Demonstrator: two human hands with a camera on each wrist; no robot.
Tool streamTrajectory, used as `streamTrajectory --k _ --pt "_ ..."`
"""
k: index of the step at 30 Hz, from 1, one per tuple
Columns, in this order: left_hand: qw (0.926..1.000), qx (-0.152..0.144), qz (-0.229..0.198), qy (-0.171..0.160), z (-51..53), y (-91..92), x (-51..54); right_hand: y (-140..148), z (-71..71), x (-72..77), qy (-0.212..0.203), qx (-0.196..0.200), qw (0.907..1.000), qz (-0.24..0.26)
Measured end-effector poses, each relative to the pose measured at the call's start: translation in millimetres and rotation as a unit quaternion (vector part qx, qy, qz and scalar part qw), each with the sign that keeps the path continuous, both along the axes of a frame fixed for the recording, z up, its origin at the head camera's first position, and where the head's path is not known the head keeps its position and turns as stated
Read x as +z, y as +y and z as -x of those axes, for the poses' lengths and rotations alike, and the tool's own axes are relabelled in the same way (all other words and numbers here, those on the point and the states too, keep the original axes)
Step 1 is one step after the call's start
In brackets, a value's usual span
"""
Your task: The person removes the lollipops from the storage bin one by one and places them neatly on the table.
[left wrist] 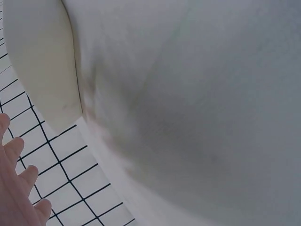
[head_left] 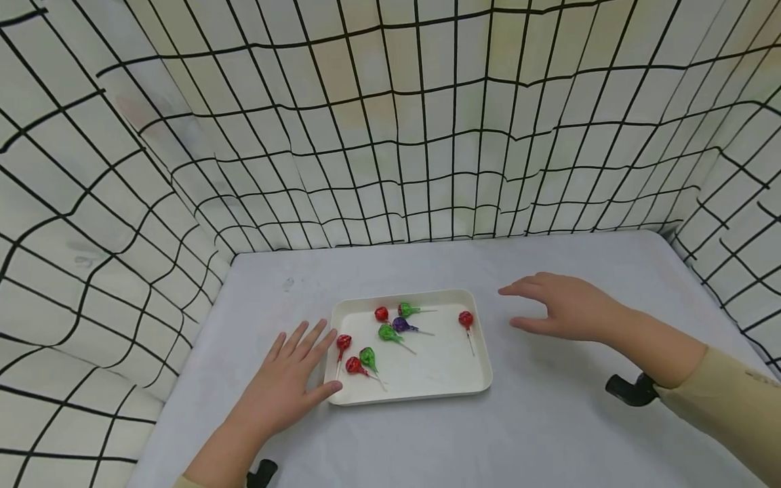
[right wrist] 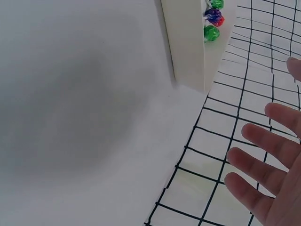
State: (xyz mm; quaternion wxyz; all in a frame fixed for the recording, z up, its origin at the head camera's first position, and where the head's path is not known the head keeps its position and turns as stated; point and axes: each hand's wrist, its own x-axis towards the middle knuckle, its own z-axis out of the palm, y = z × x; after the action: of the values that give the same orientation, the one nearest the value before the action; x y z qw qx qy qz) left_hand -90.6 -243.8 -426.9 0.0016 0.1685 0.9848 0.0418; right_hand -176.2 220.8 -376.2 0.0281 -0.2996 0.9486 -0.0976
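Note:
A shallow white tray (head_left: 427, 366) lies on the table with several wrapped lollipops in it. Red lollipops (head_left: 354, 365) and a green one (head_left: 368, 358) lie toward its left side. Near the middle are a purple lollipop (head_left: 400, 324) and green ones (head_left: 388, 332), and a lone red one (head_left: 466, 318) is at the right end. My left hand (head_left: 283, 386), fingers spread, is at the tray's left edge; whether it touches the rim I cannot tell. To the right of the tray my right hand (head_left: 564, 308) hovers apart from it, fingers extended and holding nothing.
A white cloth covers the table (head_left: 537, 420). White walls with a black grid (head_left: 427, 135) rise behind it and on both sides. Black wrist mounts (head_left: 631, 391) stick out below both forearms.

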Motion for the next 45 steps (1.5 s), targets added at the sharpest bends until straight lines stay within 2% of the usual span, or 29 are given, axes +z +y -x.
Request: streamTrajectory --k 13,24,32,40,45 --pt "0.9998 0.0 0.002 -0.02 2.6 -2.1 -2.1 -25.7 13.9 2.9 -0.028 0.013 0.9994 -0.019" --pt "0.9996 -0.008 0.008 -0.026 2.1 -0.1 -9.6 -39.0 26.5 -4.1 -0.039 0.042 0.9983 -0.014" --pt "0.9991 -0.01 0.012 -0.04 -0.9 -1.1 -13.2 -53.7 34.4 -15.1 -0.053 0.057 0.9963 -0.037" --pt "0.998 0.003 0.015 -0.062 -2.2 0.2 -13.7 -72.5 45.2 -20.3 -0.039 0.107 0.9899 -0.085" --pt "0.9978 0.014 0.018 -0.062 -3.4 0.6 -14.6 -85.2 55.0 -21.0 -0.052 0.135 0.9835 -0.108"
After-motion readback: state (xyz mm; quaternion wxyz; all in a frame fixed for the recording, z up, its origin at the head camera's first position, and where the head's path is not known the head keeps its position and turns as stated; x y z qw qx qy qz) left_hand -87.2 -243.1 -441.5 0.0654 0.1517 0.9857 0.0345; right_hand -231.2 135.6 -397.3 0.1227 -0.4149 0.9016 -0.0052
